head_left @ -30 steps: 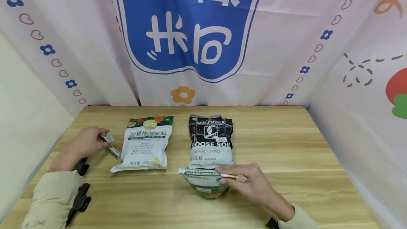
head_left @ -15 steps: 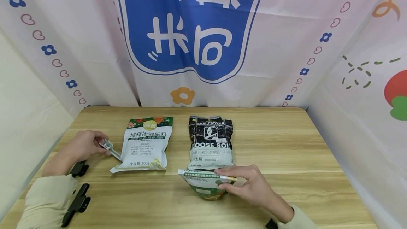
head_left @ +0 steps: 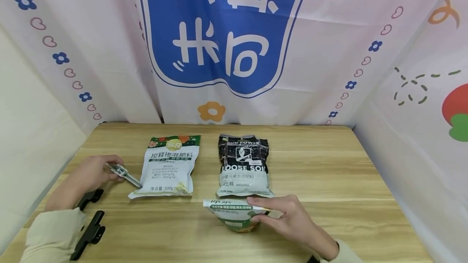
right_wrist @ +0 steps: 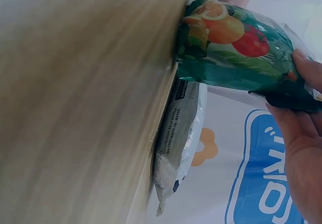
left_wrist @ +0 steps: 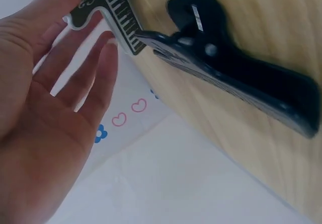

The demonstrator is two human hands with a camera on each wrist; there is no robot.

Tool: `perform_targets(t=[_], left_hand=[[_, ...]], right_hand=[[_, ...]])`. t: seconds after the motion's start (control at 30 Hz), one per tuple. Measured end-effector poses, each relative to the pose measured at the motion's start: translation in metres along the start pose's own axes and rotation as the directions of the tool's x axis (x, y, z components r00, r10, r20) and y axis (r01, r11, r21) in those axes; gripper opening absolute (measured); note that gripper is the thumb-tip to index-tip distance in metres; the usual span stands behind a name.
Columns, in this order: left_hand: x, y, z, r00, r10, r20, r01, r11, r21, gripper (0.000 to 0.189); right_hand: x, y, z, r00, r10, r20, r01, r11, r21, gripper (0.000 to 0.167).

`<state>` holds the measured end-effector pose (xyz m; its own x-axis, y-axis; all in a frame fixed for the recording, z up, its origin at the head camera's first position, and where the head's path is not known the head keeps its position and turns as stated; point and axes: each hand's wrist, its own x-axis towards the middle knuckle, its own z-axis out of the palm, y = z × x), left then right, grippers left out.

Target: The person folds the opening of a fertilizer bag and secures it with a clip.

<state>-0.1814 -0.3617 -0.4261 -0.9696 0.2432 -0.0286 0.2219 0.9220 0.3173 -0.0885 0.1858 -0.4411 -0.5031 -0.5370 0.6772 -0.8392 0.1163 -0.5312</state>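
Observation:
My left hand [head_left: 96, 173] pinches a clip [head_left: 124, 173] printed with piano keys, beside the lower left corner of the white fertilizer bag [head_left: 168, 173]. In the left wrist view, thumb and fingers hold that clip by its shaped end. My right hand [head_left: 290, 218] pinches the right end of the folded top edge of a green-and-white fertilizer bag [head_left: 234, 216]. This bag stands upright on the table, with fruit and vegetables printed on its side in the right wrist view. Just behind it lies the black-and-white LOOSE SOIL bag [head_left: 243, 169].
Two black clips, a farther one [head_left: 91, 197] and a nearer one [head_left: 89, 234], lie by my left forearm on the wooden table [head_left: 157, 230]. A printed cloth [head_left: 321, 44] hangs behind the table, and pale walls stand at both sides.
My left hand has drawn back a little to the left with the clip, showing more of it. The green-and-white bag's top edge has come slightly toward me, away from the LOOSE SOIL bag.

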Motion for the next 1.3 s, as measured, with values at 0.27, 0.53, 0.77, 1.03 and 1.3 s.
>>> perform_targets(t=[0.27, 0.53, 0.77, 1.03, 1.3], left_hand=[[-0.017, 0.011, -0.017, 0.991, 0.034, -0.131, -0.027, 0.998, 0.049, 0.028], [-0.029, 0.048, -0.036, 0.947, 0.065, -0.313, -0.053, 0.998, 0.046, 0.030], [-0.029, 0.102, -0.029, 0.881, 0.215, -0.421, -0.246, 0.969, -0.020, 0.035], [-0.031, 0.164, -0.015, 0.837, 0.389, -0.385, -0.455, 0.885, -0.096, 0.040], [-0.033, 0.203, -0.008, 0.736, 0.521, -0.433, -0.646, 0.732, -0.217, 0.047]], right_hand=[[0.000, 0.005, 0.003, 0.992, -0.129, 0.003, 0.130, 0.991, -0.045, 0.050], [0.000, 0.003, 0.003, 0.994, -0.112, 0.015, 0.113, 0.992, -0.064, 0.051], [0.000, 0.003, 0.002, 0.991, -0.129, 0.022, 0.130, 0.988, -0.081, 0.051], [0.001, 0.002, 0.002, 0.995, -0.099, 0.033, 0.101, 0.992, -0.080, 0.051], [0.001, 0.003, 0.001, 0.995, -0.093, 0.032, 0.094, 0.993, -0.067, 0.052]])
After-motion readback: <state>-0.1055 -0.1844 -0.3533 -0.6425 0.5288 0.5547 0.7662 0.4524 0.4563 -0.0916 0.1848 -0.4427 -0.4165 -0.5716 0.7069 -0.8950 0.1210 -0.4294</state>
